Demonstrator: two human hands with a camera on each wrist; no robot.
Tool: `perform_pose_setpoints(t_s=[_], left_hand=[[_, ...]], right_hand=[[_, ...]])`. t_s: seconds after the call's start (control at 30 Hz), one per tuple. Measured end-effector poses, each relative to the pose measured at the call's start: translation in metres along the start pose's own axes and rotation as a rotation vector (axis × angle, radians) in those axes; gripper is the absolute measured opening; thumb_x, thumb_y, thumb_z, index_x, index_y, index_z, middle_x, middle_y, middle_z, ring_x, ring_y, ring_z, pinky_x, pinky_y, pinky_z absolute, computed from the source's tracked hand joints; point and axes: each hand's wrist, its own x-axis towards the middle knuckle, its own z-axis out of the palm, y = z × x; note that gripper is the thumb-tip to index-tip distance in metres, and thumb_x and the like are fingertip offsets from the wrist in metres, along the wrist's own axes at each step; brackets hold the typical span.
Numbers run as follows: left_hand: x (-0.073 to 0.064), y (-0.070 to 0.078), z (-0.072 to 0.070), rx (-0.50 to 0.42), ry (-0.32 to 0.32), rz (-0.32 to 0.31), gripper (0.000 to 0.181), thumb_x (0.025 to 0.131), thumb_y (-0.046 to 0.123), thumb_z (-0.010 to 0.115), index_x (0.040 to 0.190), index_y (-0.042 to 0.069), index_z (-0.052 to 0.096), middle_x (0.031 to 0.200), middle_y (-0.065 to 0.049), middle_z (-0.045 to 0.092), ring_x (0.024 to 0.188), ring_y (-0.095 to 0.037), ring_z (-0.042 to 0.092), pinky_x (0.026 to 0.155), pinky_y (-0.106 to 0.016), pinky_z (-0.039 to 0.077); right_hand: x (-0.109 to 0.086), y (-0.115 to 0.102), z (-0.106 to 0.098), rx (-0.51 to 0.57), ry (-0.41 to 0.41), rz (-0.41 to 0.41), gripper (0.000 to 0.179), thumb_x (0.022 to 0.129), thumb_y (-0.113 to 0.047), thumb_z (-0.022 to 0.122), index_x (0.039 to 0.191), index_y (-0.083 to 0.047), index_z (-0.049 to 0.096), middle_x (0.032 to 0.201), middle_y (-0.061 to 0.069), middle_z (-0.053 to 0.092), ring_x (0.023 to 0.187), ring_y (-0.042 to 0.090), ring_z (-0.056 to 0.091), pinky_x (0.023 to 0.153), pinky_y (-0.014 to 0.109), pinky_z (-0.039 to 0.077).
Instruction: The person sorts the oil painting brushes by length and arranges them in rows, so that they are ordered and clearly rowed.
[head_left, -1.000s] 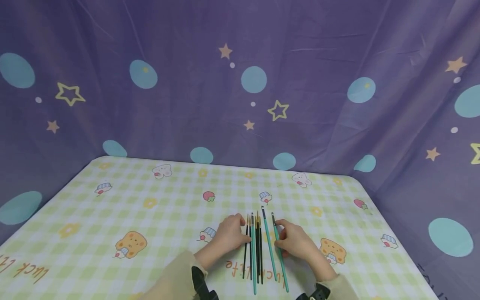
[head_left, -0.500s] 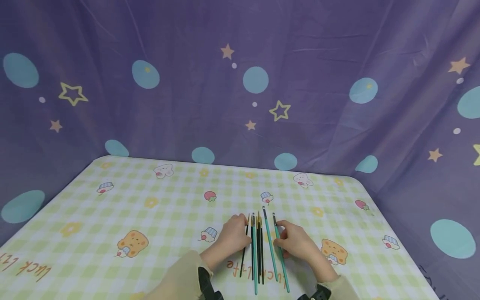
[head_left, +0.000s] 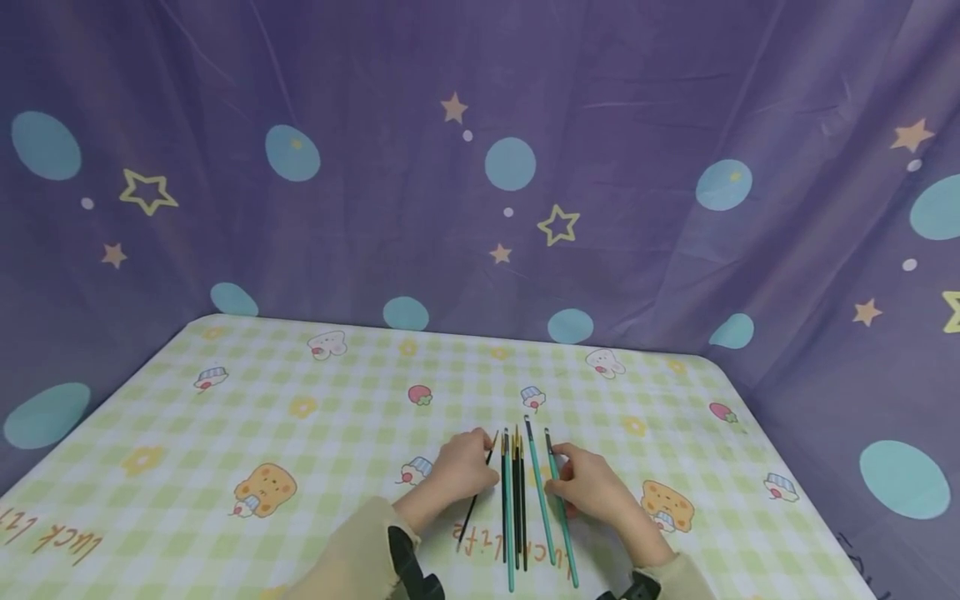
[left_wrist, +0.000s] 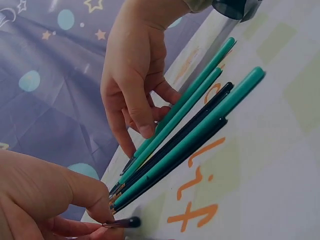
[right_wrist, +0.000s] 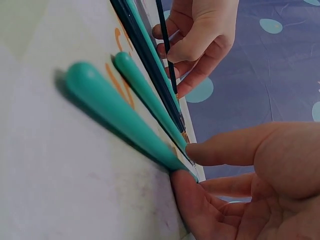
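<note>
My left hand (head_left: pixel 456 468) pinches a thin black paintbrush (head_left: pixel 468 518) between thumb and fingers, its handle slanting toward me and left. In the left wrist view that brush's dark handle end (left_wrist: pixel 131 222) points out from the fingers. My right hand (head_left: pixel 596 485) grips a teal paintbrush (head_left: pixel 567 546), the rightmost one, near its bristle end. Just left of it lies another teal paintbrush (head_left: pixel 542 504). Between the hands, several black paintbrushes (head_left: pixel 523 525) and one teal paintbrush (head_left: pixel 511 550) lie close together, bristles pointing away from me.
A green-and-white checked tablecloth (head_left: pixel 337 467) with printed cartoons and lettering covers the table. Behind the far edge hangs a purple curtain (head_left: pixel 375 208) with stars and blue dots. Black straps with wrist cameras (head_left: pixel 408 567) sit on both sleeves.
The black paintbrush in my left hand has swung its handle end leftward, from nearly parallel with the others to a clear slant. The right hand and the other paintbrushes stay nearly still.
</note>
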Motion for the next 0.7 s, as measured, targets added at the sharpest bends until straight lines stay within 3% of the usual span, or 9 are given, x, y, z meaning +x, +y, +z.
perform_pose_setpoints(t_s=[0.13,0.3,0.47,0.7], left_hand=[[0.001,-0.004,-0.001,-0.038,0.002,0.002,0.040,0.070,0.007,0.067,0.107,0.000,0.056,0.080,-0.005,0.055,0.066,-0.016,0.050,0.057,-0.028,0.043],[0.005,-0.015,0.000,-0.104,0.018,0.059,0.042,0.069,0.007,0.066,0.110,0.002,0.057,0.074,-0.001,0.052,0.063,-0.014,0.047,0.054,-0.024,0.038],[0.009,-0.026,-0.006,-0.156,0.054,0.108,0.043,0.068,0.006,0.064,0.111,0.002,0.058,0.078,-0.001,0.055,0.065,-0.012,0.048,0.054,-0.024,0.041],[0.015,-0.039,-0.021,-0.314,0.049,0.063,0.043,0.074,0.001,0.059,0.118,0.002,0.055,0.086,-0.006,0.054,0.048,-0.012,0.049,0.042,-0.025,0.043]], right_hand=[[0.000,0.001,0.000,-0.005,-0.001,-0.007,0.060,0.080,-0.013,0.065,0.131,0.003,0.040,0.073,0.003,0.055,0.048,0.013,0.053,0.048,0.027,0.045],[0.000,0.000,-0.001,-0.016,-0.009,-0.006,0.062,0.078,-0.014,0.067,0.131,0.002,0.041,0.072,0.003,0.054,0.049,0.013,0.054,0.049,0.027,0.044],[-0.003,-0.001,-0.002,-0.004,-0.003,-0.013,0.061,0.075,-0.007,0.067,0.130,0.003,0.042,0.072,0.004,0.054,0.049,0.013,0.053,0.047,0.027,0.045],[-0.003,-0.001,-0.002,0.034,0.005,0.000,0.061,0.073,-0.003,0.067,0.129,0.002,0.044,0.073,0.005,0.052,0.050,0.013,0.053,0.047,0.026,0.048]])
